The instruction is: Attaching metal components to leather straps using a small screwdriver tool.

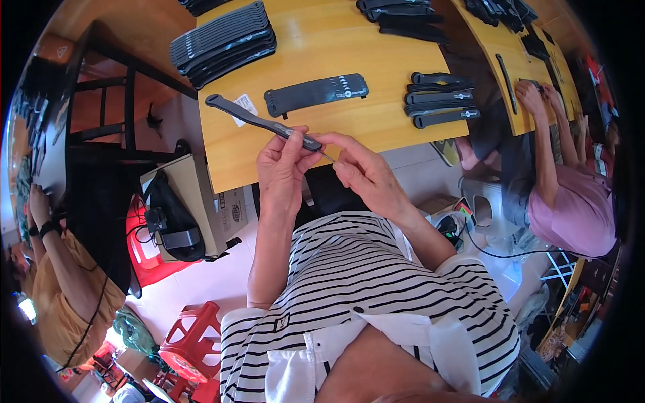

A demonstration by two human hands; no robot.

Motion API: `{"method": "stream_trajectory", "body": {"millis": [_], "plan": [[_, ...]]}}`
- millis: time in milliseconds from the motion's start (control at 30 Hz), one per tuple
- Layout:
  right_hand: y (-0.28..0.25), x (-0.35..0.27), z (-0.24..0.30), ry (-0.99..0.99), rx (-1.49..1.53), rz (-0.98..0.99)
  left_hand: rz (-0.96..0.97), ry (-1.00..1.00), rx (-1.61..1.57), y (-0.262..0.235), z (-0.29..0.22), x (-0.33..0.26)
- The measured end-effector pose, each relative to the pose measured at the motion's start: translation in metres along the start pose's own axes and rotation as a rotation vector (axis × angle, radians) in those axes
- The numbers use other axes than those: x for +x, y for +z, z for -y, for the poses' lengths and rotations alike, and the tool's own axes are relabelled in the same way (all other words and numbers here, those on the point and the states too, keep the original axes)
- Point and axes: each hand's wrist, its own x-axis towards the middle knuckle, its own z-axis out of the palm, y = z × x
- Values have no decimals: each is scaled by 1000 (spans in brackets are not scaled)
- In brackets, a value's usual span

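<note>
My left hand [281,168] is closed around one end of a black strap [250,121], thumb on top. The strap's far end, with a slotted tip, sticks out to the upper left over the table edge area. My right hand [371,178] is at the held end, its index finger touching the strap's tip. Between its thumb and fingers a thin, light-coloured thing shows, too small to name. Just beyond my hands, a row of overlapping black straps [306,96] lies flat on the wooden table [383,124].
A tall stack of black straps [225,43] stands at the far left, and a smaller pile of straps [440,101] lies right. More straps [403,20] are at the back. A co-worker in pink [571,208] works at the right-hand table. A cardboard box [195,201] and red stool [191,342] stand left.
</note>
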Motion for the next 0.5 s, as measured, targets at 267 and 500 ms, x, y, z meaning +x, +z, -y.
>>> {"method": "stream_trajectory", "body": {"millis": [267,500], "plan": [[-2,2,1,23,121,39,-54,72,87,7,-1,-2],[6,5,-9,-22,72,-80,-123,312,236,19,4,-8]]}}
